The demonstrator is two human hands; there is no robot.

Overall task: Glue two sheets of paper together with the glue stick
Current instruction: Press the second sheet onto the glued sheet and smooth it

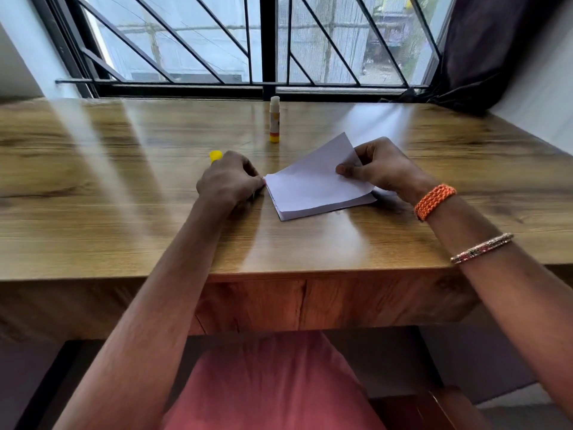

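A small stack of white paper sheets (310, 193) lies on the wooden table (124, 212) between my hands. My right hand (381, 169) pinches the top sheet at its right edge and lifts that side off the stack. My left hand (229, 181) rests on the table with its fingertips at the stack's left corner. The glue stick (274, 123) stands upright and uncapped behind the paper, near the window. Its yellow cap (215, 156) lies on the table just behind my left hand.
A barred window (266, 45) runs along the table's far edge. A dark curtain (496, 51) hangs at the back right. The table's front edge is close to my body, with a red cushion (273, 389) below it.
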